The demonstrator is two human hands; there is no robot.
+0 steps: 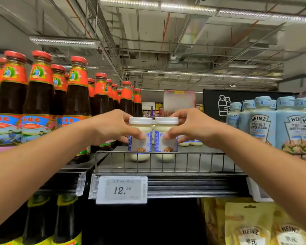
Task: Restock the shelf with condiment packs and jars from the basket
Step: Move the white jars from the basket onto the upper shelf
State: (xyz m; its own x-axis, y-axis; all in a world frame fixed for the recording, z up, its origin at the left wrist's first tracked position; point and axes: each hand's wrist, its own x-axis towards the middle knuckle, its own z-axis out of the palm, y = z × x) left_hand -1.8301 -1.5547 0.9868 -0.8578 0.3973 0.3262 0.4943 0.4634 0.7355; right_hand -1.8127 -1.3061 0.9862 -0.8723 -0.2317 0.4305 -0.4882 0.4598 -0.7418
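Two bare arms reach up to a dark metal shelf point(201, 161) in a shop. The left hand point(111, 129) holds a small glass jar with a white lid, creamy white filling and a blue and white label, the left jar point(140, 144). Its thumb lies across the front of the label and its fingers curl round the back, where they are hidden. The right hand point(194, 129) holds a second jar of the same kind, the right jar point(166, 144), in the same way. The two jars stand upright, side by side, so close that their lids nearly touch.

A thin wire rail point(201, 153) runs along the front of the shelf and crosses the low part of both jars. They look like they sit on the shelf just behind it, but this is hard to tell for sure. The thumbs cover most of the words on the labels.

Behind the right hand, only the bottoms of more jars point(195, 143) peek out. Tall dark sauce bottles with red caps point(41, 101) stand to the left. Pale blue squeeze bottles point(260, 124) stand to the right, cut off at the edge. A white price tag point(122, 190) reading 12.50 hangs below the rail. Yellow pouches point(249, 225) show low on the right, partly cut off.
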